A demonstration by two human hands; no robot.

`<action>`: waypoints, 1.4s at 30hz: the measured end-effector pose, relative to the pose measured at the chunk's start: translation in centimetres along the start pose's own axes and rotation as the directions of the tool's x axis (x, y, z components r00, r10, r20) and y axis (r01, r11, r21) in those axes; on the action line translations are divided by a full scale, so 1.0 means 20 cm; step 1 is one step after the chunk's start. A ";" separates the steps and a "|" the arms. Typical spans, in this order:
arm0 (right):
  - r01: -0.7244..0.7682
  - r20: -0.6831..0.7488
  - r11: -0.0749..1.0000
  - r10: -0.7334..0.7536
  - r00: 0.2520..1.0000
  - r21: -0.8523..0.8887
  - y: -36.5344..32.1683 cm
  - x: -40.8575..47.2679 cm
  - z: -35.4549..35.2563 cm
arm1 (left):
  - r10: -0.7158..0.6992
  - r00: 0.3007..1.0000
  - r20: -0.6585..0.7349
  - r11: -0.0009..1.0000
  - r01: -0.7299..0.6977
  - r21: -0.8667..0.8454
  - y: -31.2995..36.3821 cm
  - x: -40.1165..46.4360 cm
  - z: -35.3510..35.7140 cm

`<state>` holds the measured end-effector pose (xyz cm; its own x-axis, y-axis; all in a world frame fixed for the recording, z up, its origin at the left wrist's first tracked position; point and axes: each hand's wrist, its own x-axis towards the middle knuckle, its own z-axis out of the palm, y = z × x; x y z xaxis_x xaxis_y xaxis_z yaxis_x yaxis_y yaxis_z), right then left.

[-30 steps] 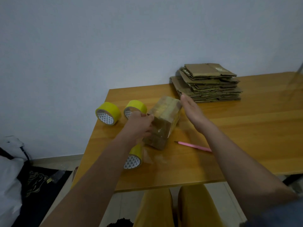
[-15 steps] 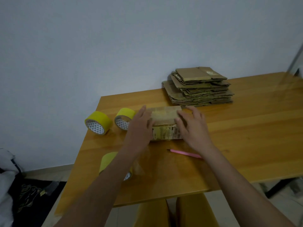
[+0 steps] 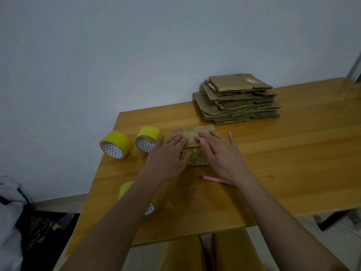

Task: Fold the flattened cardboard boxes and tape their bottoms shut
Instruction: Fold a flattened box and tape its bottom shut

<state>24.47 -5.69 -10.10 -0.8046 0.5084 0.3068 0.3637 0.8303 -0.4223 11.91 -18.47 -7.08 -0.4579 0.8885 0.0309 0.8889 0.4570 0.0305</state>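
The box sits near the table's left edge, pressed flat under both the left hand and right hand, fingers straight. Its print cannot be read. Since earlier, both hands have been slid onto its top.

The left forearm hides most of the nearest tape roll. Both hands cover much of the folded box. The print on the box is too blurred to read.

Glossy wooden table, matt cardboard box
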 end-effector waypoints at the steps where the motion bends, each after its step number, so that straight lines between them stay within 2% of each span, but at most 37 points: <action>1: -0.004 -0.011 1.000 0.004 1.000 0.027 0.00 0.00 0.01 | -0.003 1.000 -0.001 1.000 0.003 -0.020 -0.01 0.00 0.00; 7: -0.045 -0.042 0.946 0.061 0.997 0.321 0.06 0.00 0.02 | -0.028 0.999 -0.026 0.981 0.023 -0.194 -0.02 0.01 0.03; 9: -0.054 -0.044 0.926 0.076 0.996 0.374 0.06 0.00 0.02 | -0.083 0.996 -0.008 0.938 0.076 -0.338 0.00 0.00 0.05; 11: -0.086 -0.046 0.894 0.118 0.992 0.440 0.05 0.00 0.02 | -0.122 0.992 0.027 0.840 0.118 -0.529 0.02 0.00 0.05; 13: -0.134 -0.030 0.832 0.178 0.984 0.538 0.04 -0.01 -0.01 | -0.140 0.989 0.046 0.755 0.137 -0.641 0.03 0.00 0.04; 17: -0.256 0.092 0.591 0.293 0.952 0.765 0.03 -0.04 -0.06 | -0.224 0.970 0.094 0.550 0.205 -0.810 0.03 0.00 -0.03; 19: -0.282 0.114 0.546 0.322 0.940 0.789 0.05 -0.03 -0.06 | -0.254 0.956 0.148 0.484 0.258 -0.836 0.02 0.01 -0.05; 23: -0.312 0.133 0.542 0.344 0.930 0.780 0.07 0.00 -0.04 | -0.222 0.942 0.253 0.423 0.327 -0.845 -0.02 0.06 -0.07; 28: -0.346 0.157 0.541 0.364 0.918 0.766 0.06 0.01 -0.06 | -0.211 0.900 0.382 0.166 0.418 -0.893 -0.02 0.08 -0.12; 33: -0.432 0.239 0.535 0.392 0.888 0.726 0.04 0.01 -0.08 | -0.219 0.869 0.443 0.036 0.461 -0.887 -0.02 0.09 -0.17; 35: -0.462 0.275 0.498 0.404 0.873 0.734 0.04 0.00 -0.10 | -0.209 0.861 0.463 0.017 0.477 -0.879 -0.01 0.07 -0.19; 38: -0.464 0.278 0.419 0.433 0.858 0.780 0.04 0.00 -0.18 | -0.229 0.870 0.437 -0.071 0.432 -0.899 -0.01 0.05 -0.22; 42: -0.358 0.190 0.304 0.467 0.864 0.883 0.04 0.02 -0.31 | -0.283 0.903 0.322 -0.165 0.285 -0.944 0.00 0.05 -0.32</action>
<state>27.22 -3.43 -5.04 -0.6143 0.7835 -0.0942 -0.0158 -0.1316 -0.9912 11.37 -17.95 -0.58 -0.6608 0.6868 -0.3027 -0.2893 0.1391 0.9471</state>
